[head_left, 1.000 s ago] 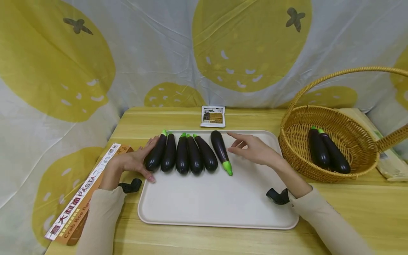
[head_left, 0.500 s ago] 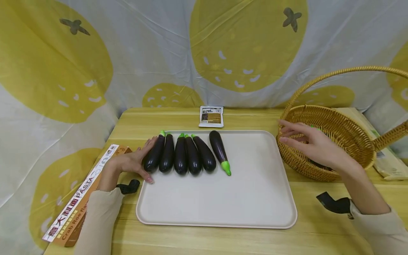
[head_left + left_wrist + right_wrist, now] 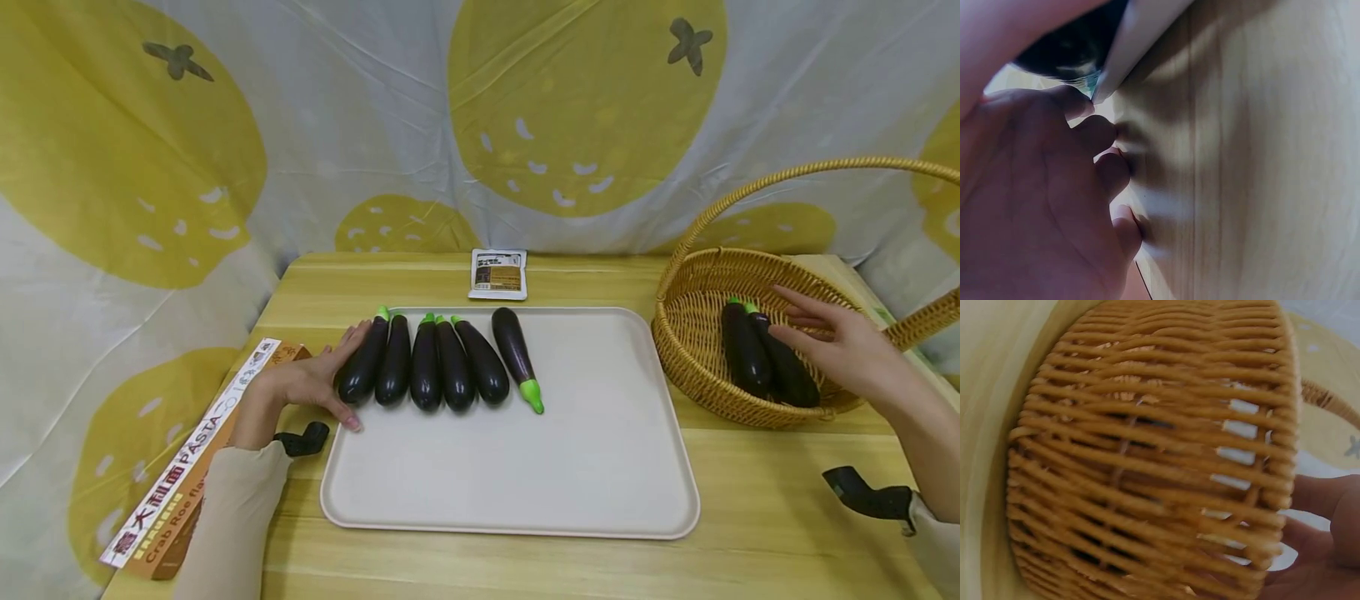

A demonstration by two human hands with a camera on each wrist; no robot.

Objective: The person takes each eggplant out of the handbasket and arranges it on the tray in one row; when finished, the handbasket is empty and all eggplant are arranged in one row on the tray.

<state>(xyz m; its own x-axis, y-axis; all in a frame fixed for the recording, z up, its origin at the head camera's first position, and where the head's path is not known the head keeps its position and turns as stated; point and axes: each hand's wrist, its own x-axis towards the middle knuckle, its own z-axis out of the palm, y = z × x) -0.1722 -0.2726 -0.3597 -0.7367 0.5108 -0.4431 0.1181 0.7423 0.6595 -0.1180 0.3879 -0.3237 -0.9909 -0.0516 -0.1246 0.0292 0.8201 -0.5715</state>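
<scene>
On the white tray (image 3: pixel 517 475) several dark purple eggplants lie in a row, green stems mostly pointing away. The rightmost eggplant (image 3: pixel 515 350) lies the other way, its stem toward me. My left hand (image 3: pixel 318 379) rests at the tray's left edge with fingers spread, beside the leftmost eggplant (image 3: pixel 365 362) and seemingly touching it. Over the right side of the wicker basket (image 3: pixel 693 385) is my right hand (image 3: pixel 851 346), fingers loosely extended, holding nothing visible. Two eggplants (image 3: pixel 746 354) lie inside the basket, just left of that hand. In the right wrist view the basket wall (image 3: pixel 1147 469) hides most of the inside.
A pasta box (image 3: pixel 191 467) lies slanted left of the tray, beneath the left forearm. Behind the tray is a small sachet (image 3: pixel 498 274). The basket's tall handle (image 3: pixel 810 167) arches over it. A patterned cloth (image 3: pixel 360 125) hangs behind the table.
My right hand has moved right, from beside the rightmost eggplant on the tray to over the basket, carrying nothing visible. The left hand and the eggplants have stayed in place.
</scene>
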